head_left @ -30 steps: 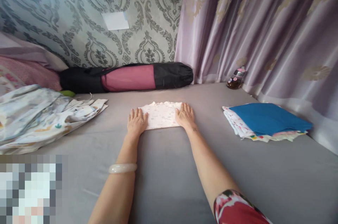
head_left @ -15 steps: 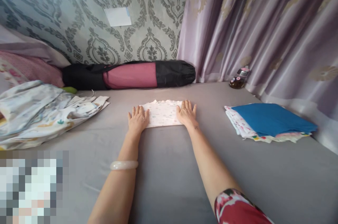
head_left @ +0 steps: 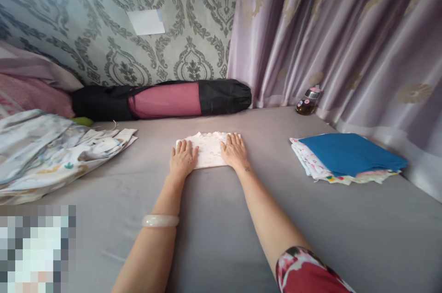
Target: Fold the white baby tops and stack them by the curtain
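1. Grey damask-patterned wallpaper (head_left: 188, 12) is covering the far wall, a lilac curtain (head_left: 272, 21) is hanging at the right, and a bed with a plain grey sheet (head_left: 214, 224) is spreading out in front of them.
2. The left hand (head_left: 184, 157) is lying palm down, fingers straight and a little apart, over the left end of a pale printed cloth (head_left: 210, 150); it is pressing flat and gripping nothing.
3. The right hand (head_left: 235, 149) is resting the same way on the cloth's right end, opened out, thumb pointing inward, with no hold on anything.
4. Between them the cloth is lying flat on the sheet, its near edge running straight and its far edge rippling (the print is too faint to make out).
5. A pale bangle (head_left: 160, 221) is circling the left forearm, and a red floral sleeve (head_left: 304, 272) is covering the right upper arm.
6. To the right, a stack of folded cloths is sitting with a blue piece (head_left: 352, 152) on top; to the left, a loose heap of printed fabric (head_left: 41, 150) is sprawling.
7. Farther back, a black and pink roll (head_left: 165, 100) is lying along the wall, and a bottle (head_left: 307, 104) with dark contents is standing near the curtain.
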A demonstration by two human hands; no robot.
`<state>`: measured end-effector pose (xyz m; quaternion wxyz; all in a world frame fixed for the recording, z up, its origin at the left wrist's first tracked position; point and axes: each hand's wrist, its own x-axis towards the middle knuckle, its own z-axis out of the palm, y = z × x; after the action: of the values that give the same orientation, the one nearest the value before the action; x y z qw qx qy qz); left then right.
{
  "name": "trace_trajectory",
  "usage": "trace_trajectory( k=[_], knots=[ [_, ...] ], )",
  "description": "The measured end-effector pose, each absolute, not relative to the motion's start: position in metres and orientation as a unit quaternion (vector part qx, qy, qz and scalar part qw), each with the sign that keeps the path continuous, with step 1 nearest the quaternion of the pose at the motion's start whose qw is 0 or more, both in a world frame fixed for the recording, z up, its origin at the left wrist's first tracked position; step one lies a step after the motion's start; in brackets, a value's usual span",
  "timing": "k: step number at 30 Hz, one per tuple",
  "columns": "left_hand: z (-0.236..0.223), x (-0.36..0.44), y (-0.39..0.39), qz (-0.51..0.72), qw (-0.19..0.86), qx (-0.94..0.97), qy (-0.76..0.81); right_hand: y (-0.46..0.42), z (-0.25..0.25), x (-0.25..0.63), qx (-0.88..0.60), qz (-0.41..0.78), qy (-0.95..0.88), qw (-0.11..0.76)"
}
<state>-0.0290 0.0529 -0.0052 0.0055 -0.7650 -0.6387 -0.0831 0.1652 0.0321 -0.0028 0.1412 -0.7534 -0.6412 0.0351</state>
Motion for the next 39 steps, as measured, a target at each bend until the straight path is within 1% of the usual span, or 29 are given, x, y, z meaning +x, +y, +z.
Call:
trace_trajectory(
  k=[4, 10, 14, 19, 23, 26, 32, 36, 39],
  knots=[
    [-0.002, -0.027, 0.052, -0.088, 0.007, -0.763, -0.64, 0.031, 0.003, 0.165, -0.756, 0.043, -0.637, 0.141],
    [0.001, -0.014, 0.046, -0.107, 0.07, -0.779, -0.614, 0.026, 0.011, 0.151, -0.737, 0.015, -0.657, 0.162],
    [-0.001, -0.01, 0.042, -0.068, 0.036, -0.791, -0.608, 0.025, 0.005, 0.144, -0.736, 0.03, -0.66, 0.147],
    [0.001, -0.011, 0.042, -0.064, 0.018, -0.79, -0.61, 0.026, 0.001, 0.145, -0.736, 0.022, -0.661, 0.146],
    [0.002, -0.008, 0.041, -0.087, 0.025, -0.79, -0.607, 0.027, 0.004, 0.143, -0.737, 0.029, -0.66, 0.144],
    [0.002, -0.002, 0.04, -0.112, 0.036, -0.803, -0.584, 0.025, 0.007, 0.138, -0.708, 0.017, -0.688, 0.159],
    [-0.004, 0.005, 0.037, -0.103, 0.008, -0.826, -0.553, 0.023, 0.003, 0.129, -0.686, 0.025, -0.712, 0.15],
    [-0.006, 0.005, 0.038, -0.124, 0.003, -0.826, -0.549, 0.024, 0.001, 0.131, -0.684, 0.024, -0.715, 0.146],
    [-0.001, 0.001, 0.043, -0.161, -0.033, -0.823, -0.544, 0.024, 0.003, 0.133, -0.684, 0.024, -0.716, 0.136]
  ],
)
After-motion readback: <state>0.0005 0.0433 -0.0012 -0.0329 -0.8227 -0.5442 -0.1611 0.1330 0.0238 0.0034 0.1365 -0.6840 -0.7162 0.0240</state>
